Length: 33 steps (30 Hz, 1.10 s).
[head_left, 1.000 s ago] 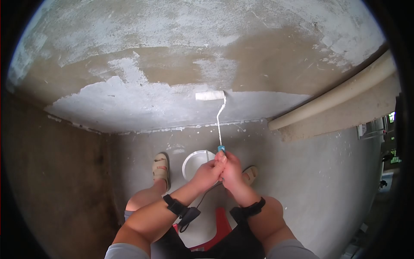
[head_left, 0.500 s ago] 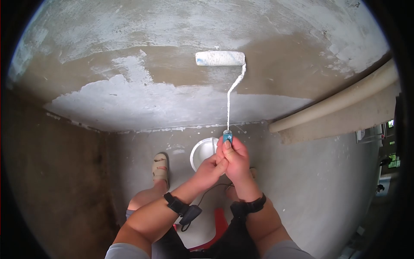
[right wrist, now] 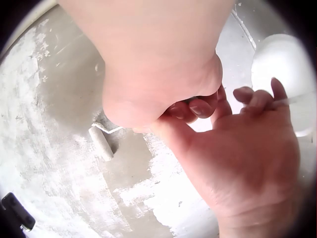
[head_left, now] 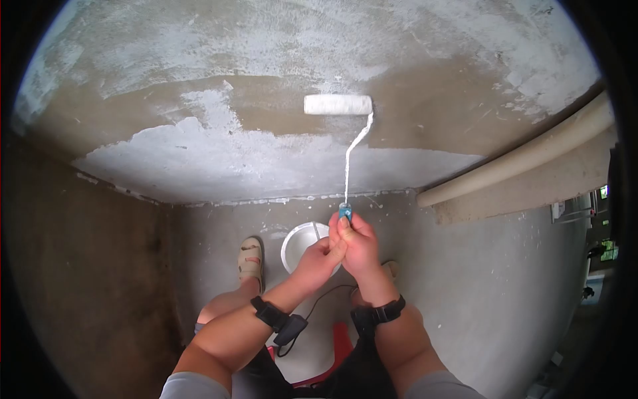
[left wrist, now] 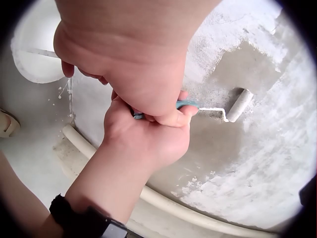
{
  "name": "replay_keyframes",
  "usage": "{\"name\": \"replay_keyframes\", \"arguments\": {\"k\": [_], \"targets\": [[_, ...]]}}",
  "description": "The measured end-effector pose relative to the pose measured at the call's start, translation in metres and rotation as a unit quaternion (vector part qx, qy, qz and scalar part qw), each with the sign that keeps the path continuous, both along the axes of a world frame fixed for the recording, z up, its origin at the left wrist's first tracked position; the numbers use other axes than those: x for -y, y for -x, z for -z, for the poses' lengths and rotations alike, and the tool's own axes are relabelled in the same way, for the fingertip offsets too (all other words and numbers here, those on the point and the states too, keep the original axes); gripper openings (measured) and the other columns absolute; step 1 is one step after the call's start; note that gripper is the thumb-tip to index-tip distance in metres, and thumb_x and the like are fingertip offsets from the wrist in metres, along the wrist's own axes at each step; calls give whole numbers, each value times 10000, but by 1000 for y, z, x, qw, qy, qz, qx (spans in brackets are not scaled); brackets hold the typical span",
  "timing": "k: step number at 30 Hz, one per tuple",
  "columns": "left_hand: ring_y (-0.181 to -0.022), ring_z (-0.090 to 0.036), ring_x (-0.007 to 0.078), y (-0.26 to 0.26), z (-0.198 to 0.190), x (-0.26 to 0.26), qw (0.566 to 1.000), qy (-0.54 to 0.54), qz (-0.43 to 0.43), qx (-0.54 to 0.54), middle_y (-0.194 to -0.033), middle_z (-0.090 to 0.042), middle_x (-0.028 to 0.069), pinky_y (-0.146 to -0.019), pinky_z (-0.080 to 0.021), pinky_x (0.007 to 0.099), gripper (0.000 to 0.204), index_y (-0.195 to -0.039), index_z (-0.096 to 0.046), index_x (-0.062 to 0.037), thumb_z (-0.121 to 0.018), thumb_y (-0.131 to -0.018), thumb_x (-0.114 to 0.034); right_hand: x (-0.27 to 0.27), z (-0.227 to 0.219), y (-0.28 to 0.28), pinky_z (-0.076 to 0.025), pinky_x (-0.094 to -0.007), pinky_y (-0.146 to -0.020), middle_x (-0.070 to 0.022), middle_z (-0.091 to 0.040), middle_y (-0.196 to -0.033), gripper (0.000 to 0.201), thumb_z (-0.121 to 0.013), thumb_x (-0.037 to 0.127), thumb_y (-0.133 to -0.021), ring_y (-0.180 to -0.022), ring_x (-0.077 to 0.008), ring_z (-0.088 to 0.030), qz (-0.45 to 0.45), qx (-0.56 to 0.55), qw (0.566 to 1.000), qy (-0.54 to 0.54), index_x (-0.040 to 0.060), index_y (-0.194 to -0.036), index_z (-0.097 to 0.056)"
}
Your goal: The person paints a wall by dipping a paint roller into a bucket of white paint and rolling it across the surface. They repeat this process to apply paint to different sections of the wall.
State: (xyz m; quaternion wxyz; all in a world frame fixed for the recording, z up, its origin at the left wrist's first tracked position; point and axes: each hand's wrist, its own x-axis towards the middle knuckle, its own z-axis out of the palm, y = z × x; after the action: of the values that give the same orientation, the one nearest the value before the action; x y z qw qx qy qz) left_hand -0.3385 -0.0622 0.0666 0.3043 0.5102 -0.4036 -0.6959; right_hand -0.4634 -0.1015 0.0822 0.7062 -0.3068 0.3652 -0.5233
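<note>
A paint roller (head_left: 337, 104) with a white, paint-coated sleeve lies against the wall, over a bare beige band. Its bent frame, caked in white, runs down to a blue handle (head_left: 345, 211). My right hand (head_left: 359, 249) grips this handle, thumb along the top. Just below and to the left, my left hand (head_left: 316, 263) holds the handle's lower end, its thumb against the right hand. In the right wrist view, the left hand's outer fingers (right wrist: 260, 101) stand loosely bent, away from the handle. Most of the handle is hidden inside the hands.
A white bucket (head_left: 284, 251) stands on the floor below the hands, a light strip across its opening. Beside it are two sandalled feet, the left sandal (head_left: 250, 261) plain to see. A beige pipe (head_left: 518, 159) runs along the right, and a red stool (head_left: 342, 342) shows underneath.
The roller went up the wall from the white lower strip onto the beige band, then slid slightly back down. Both hands moved with it, keeping hold of the handle.
</note>
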Motion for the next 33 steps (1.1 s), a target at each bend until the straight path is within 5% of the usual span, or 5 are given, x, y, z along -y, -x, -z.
{"name": "replay_keyframes", "arguments": {"k": [8, 15, 17, 22, 33], "targets": [[-831, -539, 90, -2, 28, -8, 997, -18, 33, 69, -937, -639, 24, -752, -439, 242, 575, -1186, -624, 1, -656, -953, -523, -21, 17, 16, -246, -225, -438, 65, -443, -655, 226, -531, 262, -1053, -523, -28, -350, -10, -67, 993, -96, 74, -943, -591], [-884, -571, 97, 6, 21, -8, 999, 1, 16, -31, -994, -670, 51, -790, -460, 259, 560, -1206, -630, -15, -615, -976, -526, -18, 10, 20, -272, -218, -458, 60, -455, -672, 218, -536, 257, -1054, -552, -25, -370, -25, -56, 993, -105, 64, -975, -600], [-896, -604, 108, 8, 22, -5, 1000, 7, 12, -24, -1010, -693, 74, -807, -483, 261, 572, -1206, -638, -14, -601, -979, -538, -11, 5, 14, -309, -222, -491, 33, -462, -676, 224, -501, 239, -1067, -576, -48, -393, -10, -124, 991, -58, 54, -971, -581], [-1068, -580, 162, 3, 45, 2, 994, -46, -4, -101, -1170, -644, 97, -898, -486, 338, 784, -1251, -587, 9, -544, -926, -704, 2, -8, -4, -367, -214, -572, 32, -496, -736, 190, -537, 201, -1053, -637, -46, -420, 9, -83, 996, -13, 32, -987, -591], [-962, -541, 132, -5, 25, 23, 992, -6, -58, -116, -1072, -616, 63, -827, -467, 308, 782, -1228, -575, 0, -615, -884, -700, 17, -10, -21, -372, -212, -611, 19, -494, -760, 194, -511, 205, -1063, -658, -56, -415, 27, -84, 995, 50, 27, -1010, -569]]}}
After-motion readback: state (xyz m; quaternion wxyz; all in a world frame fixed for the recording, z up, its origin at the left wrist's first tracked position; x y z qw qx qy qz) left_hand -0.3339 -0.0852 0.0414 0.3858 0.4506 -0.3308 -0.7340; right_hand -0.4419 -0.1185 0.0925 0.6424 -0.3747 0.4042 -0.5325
